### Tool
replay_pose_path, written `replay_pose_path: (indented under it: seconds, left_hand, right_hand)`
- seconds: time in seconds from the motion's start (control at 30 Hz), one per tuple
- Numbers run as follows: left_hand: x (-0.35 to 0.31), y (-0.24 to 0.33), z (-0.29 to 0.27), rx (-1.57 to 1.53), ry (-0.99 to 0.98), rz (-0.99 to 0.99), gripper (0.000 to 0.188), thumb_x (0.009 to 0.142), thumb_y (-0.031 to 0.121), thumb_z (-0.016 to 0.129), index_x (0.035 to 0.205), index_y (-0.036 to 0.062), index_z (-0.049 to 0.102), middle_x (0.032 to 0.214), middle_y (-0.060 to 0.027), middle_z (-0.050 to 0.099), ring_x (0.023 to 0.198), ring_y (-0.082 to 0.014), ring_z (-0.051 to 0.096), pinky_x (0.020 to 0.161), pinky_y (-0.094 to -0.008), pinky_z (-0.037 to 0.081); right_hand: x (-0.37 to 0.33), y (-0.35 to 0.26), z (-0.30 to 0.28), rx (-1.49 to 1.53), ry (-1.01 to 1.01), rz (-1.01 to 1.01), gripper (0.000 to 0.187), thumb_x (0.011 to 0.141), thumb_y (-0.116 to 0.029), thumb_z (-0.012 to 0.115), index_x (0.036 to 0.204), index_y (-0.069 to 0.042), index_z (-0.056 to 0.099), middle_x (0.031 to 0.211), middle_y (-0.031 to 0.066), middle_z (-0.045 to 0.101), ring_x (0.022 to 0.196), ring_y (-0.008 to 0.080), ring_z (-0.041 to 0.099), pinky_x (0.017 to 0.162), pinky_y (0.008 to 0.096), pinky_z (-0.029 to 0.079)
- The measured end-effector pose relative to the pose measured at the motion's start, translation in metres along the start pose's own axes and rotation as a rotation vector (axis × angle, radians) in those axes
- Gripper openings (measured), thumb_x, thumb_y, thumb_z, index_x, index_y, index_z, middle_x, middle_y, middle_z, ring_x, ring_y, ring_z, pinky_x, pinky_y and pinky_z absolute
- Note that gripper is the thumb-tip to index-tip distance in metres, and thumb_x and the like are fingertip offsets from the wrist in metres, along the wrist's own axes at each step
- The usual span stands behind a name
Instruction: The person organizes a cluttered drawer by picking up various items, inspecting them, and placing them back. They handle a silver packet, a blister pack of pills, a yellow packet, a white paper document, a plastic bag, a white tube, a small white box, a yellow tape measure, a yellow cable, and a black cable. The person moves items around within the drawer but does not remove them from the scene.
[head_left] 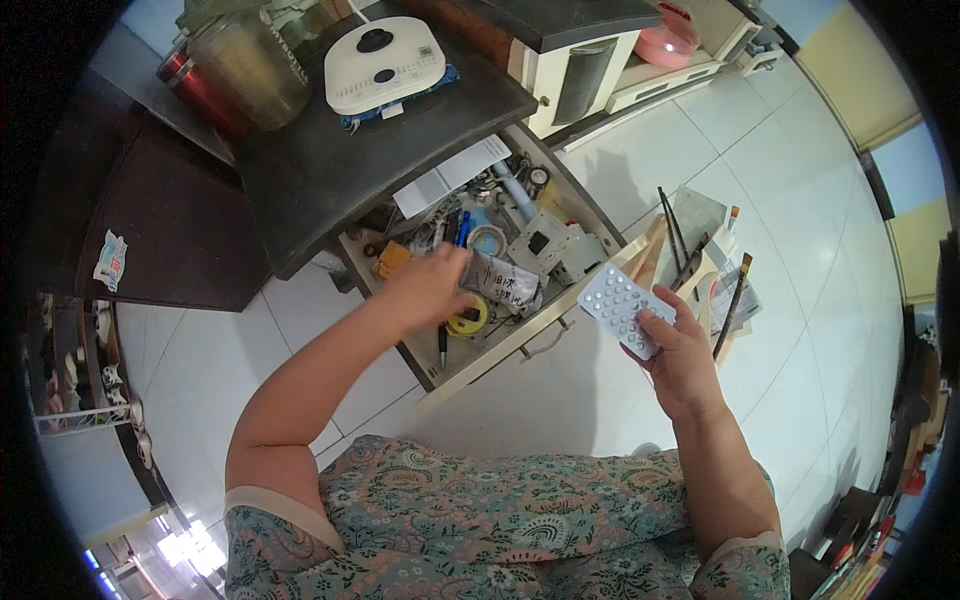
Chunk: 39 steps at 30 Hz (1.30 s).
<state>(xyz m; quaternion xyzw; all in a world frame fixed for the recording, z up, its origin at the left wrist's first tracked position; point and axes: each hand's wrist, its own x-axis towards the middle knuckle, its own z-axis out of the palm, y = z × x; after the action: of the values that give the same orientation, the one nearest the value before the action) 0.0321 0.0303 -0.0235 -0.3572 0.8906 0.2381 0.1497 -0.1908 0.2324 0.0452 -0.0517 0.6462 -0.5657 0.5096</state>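
Note:
In my right hand [680, 350] is a silver blister pack of pills [622, 308], pinched between thumb and fingers in front of the drawer's right corner. My left hand [432, 287] reaches over the pulled-out drawer [480, 368], its thumb and forefinger apart and the other fingers partly hidden. Just right of it lies a clear plastic packet [503, 283] with handwriting. A yellow round item [468, 316] sits under the thumb. Beyond the fingers are blue and dark pens [463, 228] and a roll of tape [487, 240]. A black pen [443, 345] lies near the drawer front.
White socket plates [541, 241] and a paper leaflet [452, 176] are also in the drawer. On the dark countertop [420, 150] stand a white appliance [384, 66] and a large jar [250, 65]. Right of the drawer, brushes [733, 310] stick up from a container.

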Motion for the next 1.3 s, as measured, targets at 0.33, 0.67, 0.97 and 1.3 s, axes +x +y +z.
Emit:
replay_pose_path:
  seconds: [0.33, 0.67, 0.97, 1.3]
  left_hand:
    - [0.012, 0.026, 0.037, 0.245, 0.363, 0.493, 0.082, 0.068, 0.021, 0.076, 0.136, 0.0073, 0.033, 0.134, -0.0112, 0.04, 0.126, -0.0287, 0.037, 0.105, -0.0454, 0.03]
    - [0.031, 0.014, 0.041, 0.058, 0.439, 0.524, 0.069, 0.068, 0.015, 0.073, 0.129, 0.0077, 0.043, 0.122, -0.0103, 0.051, 0.119, -0.026, 0.047, 0.107, -0.048, 0.028]
    - [0.01, 0.036, -0.012, -0.154, 0.299, 0.581, 0.064, 0.075, 0.02, 0.064, 0.133, 0.008, 0.041, 0.117, -0.0115, 0.051, 0.116, -0.0279, 0.046, 0.112, -0.0488, 0.017]
    - [-0.006, 0.057, -0.02, -0.211, 0.298, 0.752, 0.067, 0.072, 0.016, 0.068, 0.134, 0.0054, 0.043, 0.114, -0.0119, 0.049, 0.108, -0.0304, 0.045, 0.099, -0.0415, 0.035]
  right_hand:
    - [0.002, -0.001, 0.003, 0.01, -0.009, -0.029, 0.036, 0.089, -0.008, 0.055, 0.122, -0.002, 0.042, 0.105, 0.0072, 0.059, 0.088, 0.0133, 0.061, 0.077, 0.0293, 0.052]
    - [0.001, 0.0, 0.0, 0.004, -0.038, -0.023, 0.036, 0.09, -0.01, 0.055, 0.123, -0.004, 0.041, 0.104, 0.0066, 0.059, 0.087, 0.0123, 0.06, 0.076, 0.0283, 0.051]
    - [-0.007, -0.004, 0.011, -0.277, -0.171, -0.336, 0.029, 0.085, -0.006, 0.062, 0.112, -0.005, 0.051, 0.092, 0.0022, 0.058, 0.079, 0.0072, 0.053, 0.069, 0.0218, 0.044]
    - [-0.011, -0.006, 0.011, -0.518, -0.058, -0.44, 0.038, 0.082, -0.007, 0.064, 0.116, -0.001, 0.049, 0.082, 0.0064, 0.061, 0.073, 0.0103, 0.057, 0.066, 0.0251, 0.047]
